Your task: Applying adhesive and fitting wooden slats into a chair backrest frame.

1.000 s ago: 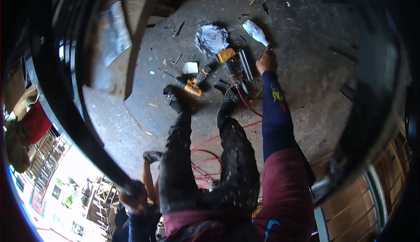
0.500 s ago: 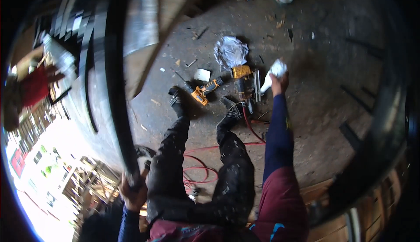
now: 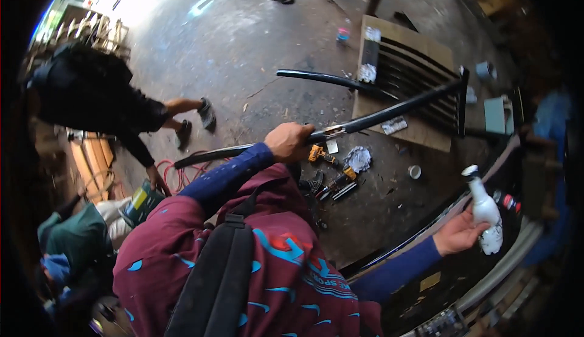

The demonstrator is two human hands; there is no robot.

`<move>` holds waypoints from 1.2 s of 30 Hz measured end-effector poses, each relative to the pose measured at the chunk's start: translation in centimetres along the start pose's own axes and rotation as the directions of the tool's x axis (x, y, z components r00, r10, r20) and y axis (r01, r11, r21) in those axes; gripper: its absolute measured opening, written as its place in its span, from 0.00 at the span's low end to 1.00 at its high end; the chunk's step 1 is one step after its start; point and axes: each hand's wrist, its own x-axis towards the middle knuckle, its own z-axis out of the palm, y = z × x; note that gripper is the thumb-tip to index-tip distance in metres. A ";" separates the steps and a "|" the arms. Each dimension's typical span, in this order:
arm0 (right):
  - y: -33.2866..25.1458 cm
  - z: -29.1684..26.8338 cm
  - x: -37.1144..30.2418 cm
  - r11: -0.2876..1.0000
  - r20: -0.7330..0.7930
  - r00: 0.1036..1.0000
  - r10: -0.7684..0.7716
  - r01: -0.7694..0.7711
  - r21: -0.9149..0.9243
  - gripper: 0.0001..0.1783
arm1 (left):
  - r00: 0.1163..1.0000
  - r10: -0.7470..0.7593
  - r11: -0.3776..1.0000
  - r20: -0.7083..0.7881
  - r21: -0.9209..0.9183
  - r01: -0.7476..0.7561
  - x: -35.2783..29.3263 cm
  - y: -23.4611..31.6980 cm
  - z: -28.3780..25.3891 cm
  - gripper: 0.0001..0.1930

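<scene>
The left hand [image 3: 291, 142] gripped a black bar [image 3: 389, 115], fingers wrapped shut, steadying it; the right hand [image 3: 457, 233] clasped a white bottle [image 3: 486, 215] upright.

the small tools [image 3: 331, 179] on the floor are too small to tell apart, partly hidden behind the person's shoulder.

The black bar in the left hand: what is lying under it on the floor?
Under the black bar: a yellow drill, crumpled rag and tools on concrete. The left hand covers what is beneath it.
</scene>
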 end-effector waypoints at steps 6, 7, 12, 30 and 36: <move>4.2 11.7 3.1 0.850 0.189 0.861 0.471 -0.386 -0.359 0.28 | 0.984 0.081 0.992 -0.159 -0.081 -0.094 3.3 -2.5 -1.5 0.10; 2.6 14.1 4.4 0.876 0.233 0.870 0.434 -0.347 -0.336 0.28 | 0.987 0.078 0.991 -0.143 -0.097 -0.092 4.4 -2.6 -2.1 0.10; 4.3 23.0 7.4 0.942 0.235 0.963 0.133 -0.049 -0.333 0.25 | 0.973 0.135 0.988 -0.186 -0.046 -0.146 10.1 -3.4 -6.6 0.12; 20.4 30.3 5.7 0.838 0.121 0.894 0.432 -0.348 -0.420 0.25 | 0.963 0.223 0.926 -0.149 0.342 -0.161 18.5 -1.0 -13.7 0.06; 18.2 27.9 8.7 0.834 0.065 0.898 0.435 -0.374 -0.405 0.25 | 0.946 0.296 0.904 -0.136 0.359 -0.231 18.9 4.8 -13.2 0.06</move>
